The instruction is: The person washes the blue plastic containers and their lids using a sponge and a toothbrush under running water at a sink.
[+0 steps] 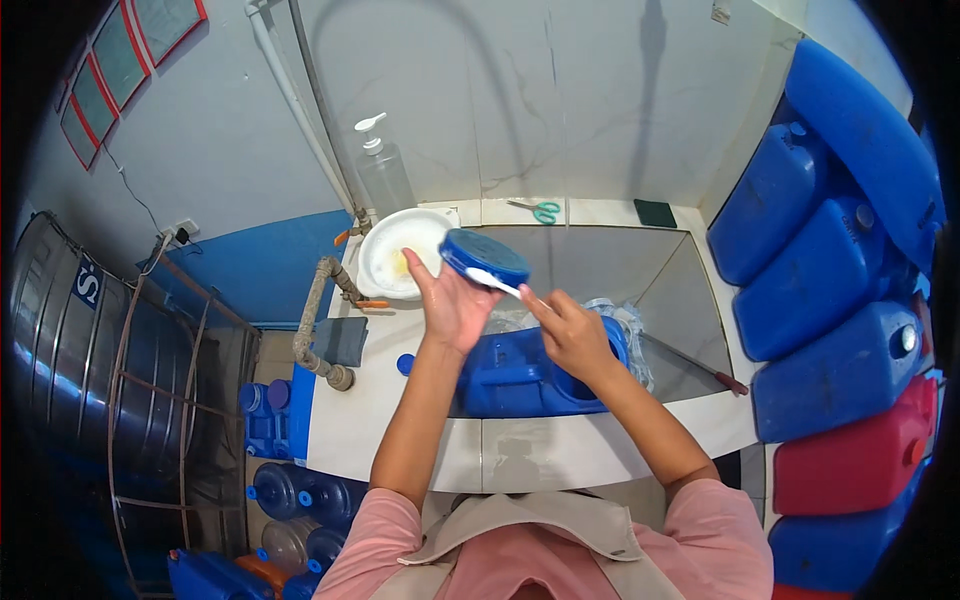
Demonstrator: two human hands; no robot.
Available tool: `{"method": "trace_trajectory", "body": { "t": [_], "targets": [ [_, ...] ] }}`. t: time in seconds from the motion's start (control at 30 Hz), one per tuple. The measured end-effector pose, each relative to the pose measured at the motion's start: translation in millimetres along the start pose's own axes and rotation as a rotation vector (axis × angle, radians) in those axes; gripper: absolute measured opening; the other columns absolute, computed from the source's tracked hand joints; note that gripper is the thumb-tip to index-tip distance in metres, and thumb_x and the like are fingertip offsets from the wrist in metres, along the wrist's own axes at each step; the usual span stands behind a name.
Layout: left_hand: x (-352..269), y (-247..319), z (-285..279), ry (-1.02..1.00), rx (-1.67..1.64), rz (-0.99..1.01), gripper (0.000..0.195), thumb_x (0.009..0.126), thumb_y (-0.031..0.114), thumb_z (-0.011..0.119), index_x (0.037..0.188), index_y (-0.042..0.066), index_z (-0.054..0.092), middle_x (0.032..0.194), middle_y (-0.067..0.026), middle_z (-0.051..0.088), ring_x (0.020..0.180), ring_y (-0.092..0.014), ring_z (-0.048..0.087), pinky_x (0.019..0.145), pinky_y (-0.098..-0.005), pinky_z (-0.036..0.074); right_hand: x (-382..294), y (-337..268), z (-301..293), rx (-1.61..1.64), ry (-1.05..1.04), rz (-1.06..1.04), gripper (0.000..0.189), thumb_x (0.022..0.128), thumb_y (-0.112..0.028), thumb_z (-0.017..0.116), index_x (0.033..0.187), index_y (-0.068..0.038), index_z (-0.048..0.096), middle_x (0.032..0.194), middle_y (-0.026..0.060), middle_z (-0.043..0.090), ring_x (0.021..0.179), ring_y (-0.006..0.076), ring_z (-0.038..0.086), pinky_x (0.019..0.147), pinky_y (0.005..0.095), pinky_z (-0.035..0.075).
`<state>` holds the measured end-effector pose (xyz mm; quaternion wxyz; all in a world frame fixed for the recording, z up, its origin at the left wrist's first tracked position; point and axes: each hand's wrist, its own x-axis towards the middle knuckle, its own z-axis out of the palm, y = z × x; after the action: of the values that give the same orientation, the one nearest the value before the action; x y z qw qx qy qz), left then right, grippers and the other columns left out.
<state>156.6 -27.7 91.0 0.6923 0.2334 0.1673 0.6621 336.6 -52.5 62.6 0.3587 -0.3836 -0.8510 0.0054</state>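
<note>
A round blue plastic lid (486,253) rests in my left hand (454,307), tilted up above the sink, with my thumb spread away from it. My right hand (576,334) grips a white-handled brush (492,281), probably a toothbrush, whose head lies against the lid's rim. Its bristles are hidden from me. Beneath both hands a blue plastic jerrycan (501,379) lies in the tiled sink (679,300), its wide round opening toward the right. Just behind my left hand stands a white basin (379,259) with suds and a little yellow in it.
A clear pump bottle (384,176) stands behind the basin. Green-handled scissors (546,213) and a dark scouring pad (655,213) lie on the back ledge. A red-handled rod (705,366) leans in the sink. Pipework (306,330) rises at left; blue jerrycans (802,281) line the right.
</note>
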Motion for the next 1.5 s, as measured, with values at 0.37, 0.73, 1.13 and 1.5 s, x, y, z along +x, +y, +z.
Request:
{"method": "trace_trajectory", "body": {
  "t": [0.37,0.73,1.13,1.5],
  "targets": [
    [1,8,-25,0.107,-0.257,0.046,0.037,0.079,0.005,0.054,0.115,0.0,0.046,0.117,-0.0171,0.053,0.111,-0.029,0.052,0.093,-0.0465,0.044,-20,24,29,0.392,0.201,0.176,0.048,0.079,0.003,0.055,0.125,-0.012,0.052,0.07,0.008,0.047,0.059,0.0179,0.048,0.054,0.0257,0.041],
    [-35,3,-37,0.083,0.942,-0.051,0.049,0.069,-0.003,0.053,0.117,0.003,0.047,0.093,-0.0038,0.057,0.08,-0.011,0.055,0.071,-0.0259,0.046,45,36,-5,0.578,-0.188,0.275,0.038,0.082,-0.004,0.052,0.119,-0.012,0.057,0.071,0.0085,0.051,0.059,0.0162,0.05,0.056,0.0284,0.042],
    [-118,53,-127,0.445,0.614,0.003,0.054,0.072,-0.003,0.056,0.124,0.0,0.04,0.11,-0.0103,0.053,0.101,-0.017,0.053,0.085,-0.0279,0.044,61,3,90,0.049,-0.466,-0.095,0.036,0.076,-0.006,0.053,0.11,-0.013,0.061,0.08,0.0114,0.057,0.077,0.0313,0.058,0.064,0.0433,0.048],
    [-134,44,-189,0.774,1.706,0.23,0.045,0.083,0.015,0.059,0.121,-0.003,0.044,0.119,-0.0213,0.047,0.109,-0.035,0.047,0.095,-0.043,0.036,180,-29,220,0.25,-0.579,0.236,0.04,0.074,-0.024,0.058,0.108,-0.004,0.056,0.115,0.0235,0.051,0.104,0.0387,0.052,0.079,0.0445,0.048]
  ]
}}
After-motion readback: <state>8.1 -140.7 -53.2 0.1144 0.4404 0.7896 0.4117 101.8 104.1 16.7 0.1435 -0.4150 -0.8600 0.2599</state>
